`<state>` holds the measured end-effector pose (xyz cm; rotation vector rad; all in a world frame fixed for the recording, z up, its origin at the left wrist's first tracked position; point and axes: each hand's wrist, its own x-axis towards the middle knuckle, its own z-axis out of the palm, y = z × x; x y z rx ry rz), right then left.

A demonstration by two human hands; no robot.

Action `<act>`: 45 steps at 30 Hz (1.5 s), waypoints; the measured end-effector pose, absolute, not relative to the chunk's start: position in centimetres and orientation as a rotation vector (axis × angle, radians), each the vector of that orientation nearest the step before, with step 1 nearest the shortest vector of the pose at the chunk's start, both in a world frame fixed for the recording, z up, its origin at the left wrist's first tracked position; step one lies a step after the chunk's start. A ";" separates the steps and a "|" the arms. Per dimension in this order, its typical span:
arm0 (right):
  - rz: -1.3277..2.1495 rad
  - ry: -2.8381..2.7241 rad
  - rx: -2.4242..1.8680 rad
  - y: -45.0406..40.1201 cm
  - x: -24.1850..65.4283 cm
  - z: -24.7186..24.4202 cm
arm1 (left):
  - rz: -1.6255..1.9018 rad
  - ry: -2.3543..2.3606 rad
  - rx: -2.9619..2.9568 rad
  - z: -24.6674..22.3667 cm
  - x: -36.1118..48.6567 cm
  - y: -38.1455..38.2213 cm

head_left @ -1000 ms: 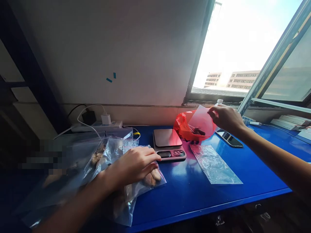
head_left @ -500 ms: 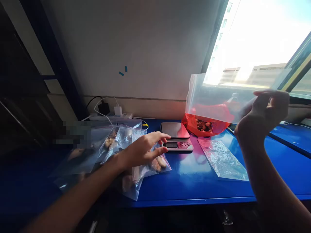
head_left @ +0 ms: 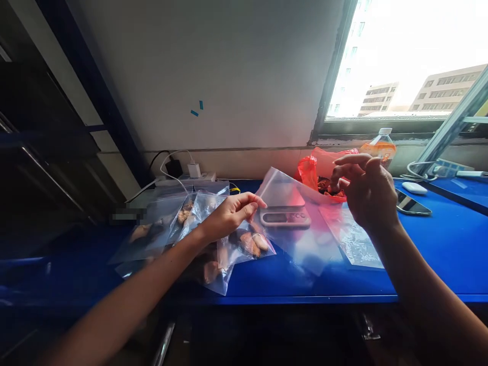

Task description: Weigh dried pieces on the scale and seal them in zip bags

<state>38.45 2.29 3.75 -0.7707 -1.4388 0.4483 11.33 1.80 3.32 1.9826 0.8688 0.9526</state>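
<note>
A clear plastic bag [head_left: 305, 244] hangs in front of the kitchen scale [head_left: 285, 217], which shows through it. My left hand [head_left: 232, 216] pinches the bag near its left corner, thumb against fingers. Over the red bag [head_left: 308, 170] of brown pieces, my right hand [head_left: 366, 190] is raised with fingers bent and apart, and nothing shows between them. Another clear bag [head_left: 358, 244] lies flat on the blue table right of the scale. Filled clear bags with brown pieces [head_left: 249, 244] lie under and beside my left hand.
An orange-labelled bottle [head_left: 383, 147] stands by the window behind my right hand. A phone [head_left: 414, 203] and a white case [head_left: 414, 188] lie at the right. A power strip [head_left: 208, 177] with a white charger [head_left: 194, 169] sits against the wall.
The clear bag has come down from the right hand's side to in front of the scale. My left hand has closed on it; my right hand has moved left and opened.
</note>
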 end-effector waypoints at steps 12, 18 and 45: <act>0.905 -2.031 -0.969 1.0 35.2 2.7 | 0.782 0.939 2.095 3.5 10.6 2.0; 0.990 -2.111 -0.971 1.4 35.5 2.3 | 0.740 0.931 2.218 3.4 10.6 2.2; 0.421 -1.985 -0.763 0.3 30.8 -1.5 | 0.898 1.007 2.536 1.5 12.9 0.7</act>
